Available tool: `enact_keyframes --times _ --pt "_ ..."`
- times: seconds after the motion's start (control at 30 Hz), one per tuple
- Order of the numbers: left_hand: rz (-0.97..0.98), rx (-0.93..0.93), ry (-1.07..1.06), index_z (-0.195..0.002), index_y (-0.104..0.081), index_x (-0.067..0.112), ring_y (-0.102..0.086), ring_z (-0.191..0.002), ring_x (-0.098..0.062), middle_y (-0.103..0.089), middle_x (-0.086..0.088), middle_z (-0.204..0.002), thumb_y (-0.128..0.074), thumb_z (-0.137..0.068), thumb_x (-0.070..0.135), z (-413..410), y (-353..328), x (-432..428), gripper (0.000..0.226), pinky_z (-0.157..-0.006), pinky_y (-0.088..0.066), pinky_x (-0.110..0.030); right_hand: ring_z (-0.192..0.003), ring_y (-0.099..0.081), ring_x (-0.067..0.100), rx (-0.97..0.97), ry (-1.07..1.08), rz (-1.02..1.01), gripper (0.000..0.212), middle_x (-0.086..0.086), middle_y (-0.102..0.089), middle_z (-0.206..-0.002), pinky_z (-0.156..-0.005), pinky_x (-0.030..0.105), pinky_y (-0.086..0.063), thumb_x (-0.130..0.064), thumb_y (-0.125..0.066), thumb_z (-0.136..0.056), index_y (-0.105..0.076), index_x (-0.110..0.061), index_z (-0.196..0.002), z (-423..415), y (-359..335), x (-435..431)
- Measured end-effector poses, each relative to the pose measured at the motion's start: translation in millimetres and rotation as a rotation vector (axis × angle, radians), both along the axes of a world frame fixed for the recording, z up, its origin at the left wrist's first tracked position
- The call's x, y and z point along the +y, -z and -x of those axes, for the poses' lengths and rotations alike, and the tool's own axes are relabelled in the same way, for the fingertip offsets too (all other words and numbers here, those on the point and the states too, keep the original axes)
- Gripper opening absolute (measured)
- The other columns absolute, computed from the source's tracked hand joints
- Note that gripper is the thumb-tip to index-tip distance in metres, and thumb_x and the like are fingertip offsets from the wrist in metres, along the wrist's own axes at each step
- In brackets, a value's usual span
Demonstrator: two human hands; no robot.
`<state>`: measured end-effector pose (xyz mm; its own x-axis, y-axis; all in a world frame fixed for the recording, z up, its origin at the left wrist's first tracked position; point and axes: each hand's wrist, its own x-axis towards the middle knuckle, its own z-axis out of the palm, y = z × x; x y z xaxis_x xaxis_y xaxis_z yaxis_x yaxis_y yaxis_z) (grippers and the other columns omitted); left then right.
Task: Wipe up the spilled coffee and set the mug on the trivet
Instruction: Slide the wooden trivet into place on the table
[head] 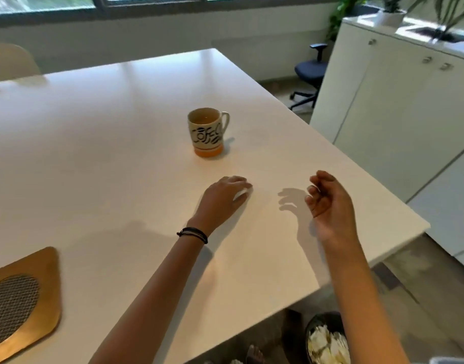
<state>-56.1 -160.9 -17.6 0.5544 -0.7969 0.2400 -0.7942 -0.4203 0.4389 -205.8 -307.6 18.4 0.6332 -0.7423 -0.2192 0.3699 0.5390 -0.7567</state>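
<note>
A cream mug [206, 132] with black lettering and an orange base stands upright mid-table, handle to the right, with liquid inside. My left hand [221, 197] lies palm down on the white table [94, 153] in front of the mug, pressing a small white tissue [242, 193] that shows under its fingers. My right hand [328, 203] hovers to the right near the table's edge, fingers loosely curled, holding nothing. The trivet [23, 298], a tan mat with a grey woven oval, lies at the near left corner. I see no coffee stain on the table.
A bin [325, 340] holding crumpled white tissues stands on the floor below the table's near right edge. White cabinets [399, 106] line the right side, with a dark office chair [311, 72] behind. A pale chair back [10, 61] shows at far left.
</note>
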Motion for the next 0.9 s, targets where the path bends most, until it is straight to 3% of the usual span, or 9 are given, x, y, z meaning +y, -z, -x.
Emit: enact_keyframes --times 0.13,0.47,0.67,0.9 --pt "-0.011 0.011 -0.12 -0.115 -0.062 0.023 -0.054 -0.113 -0.013 -0.061 0.006 -0.125 -0.051 -0.092 0.028 -18.3 -3.2 40.3 0.025 -0.086 -0.045 -0.028 -0.047 -0.059 0.004 0.028 -0.18 0.059 0.031 -0.005 -0.068 -0.057 -0.044 0.014 -0.047 -0.002 -0.038 -0.089 -0.063 -0.015 -0.077 -41.7 -6.3 29.3" --pt "0.088 0.046 -0.48 -0.112 -0.065 0.022 -0.055 -0.113 -0.015 -0.062 0.004 -0.123 -0.055 -0.091 0.027 -40.2 -14.8 159.2 0.024 -0.09 -0.049 -0.037 -0.056 -0.065 0.008 0.048 -0.595 0.26 0.031 -0.002 -0.073 -0.068 -0.049 0.018 -0.053 0.0 -0.038 -0.092 -0.065 -0.012 -0.083 -103.0 -13.7 113.2" --pt "0.159 -0.004 -0.706 -0.11 -0.066 0.022 -0.055 -0.113 -0.018 -0.063 0.001 -0.12 -0.056 -0.09 0.02 -42.9 -18.5 227.6 0.022 -0.086 -0.044 -0.031 -0.074 -0.066 0.014 0.054 -0.902 0.465 0.026 0.008 -0.069 -0.091 -0.062 0.024 -0.056 0.003 -0.041 -0.09 -0.064 -0.007 -0.094 -117.0 -7.5 175.5" --pt "0.117 -0.004 -0.925 -0.111 -0.065 0.017 -0.054 -0.115 -0.026 -0.063 -0.006 -0.121 -0.056 -0.09 0.017 -32.1 -17.8 303.2 0.023 -0.094 -0.046 -0.042 -0.095 -0.062 0.017 0.126 -1.183 0.663 0.027 0.013 -0.064 -0.111 -0.075 0.024 -0.054 0.001 -0.044 -0.09 -0.064 -0.01 -0.104 -125.4 10.3 236.8"
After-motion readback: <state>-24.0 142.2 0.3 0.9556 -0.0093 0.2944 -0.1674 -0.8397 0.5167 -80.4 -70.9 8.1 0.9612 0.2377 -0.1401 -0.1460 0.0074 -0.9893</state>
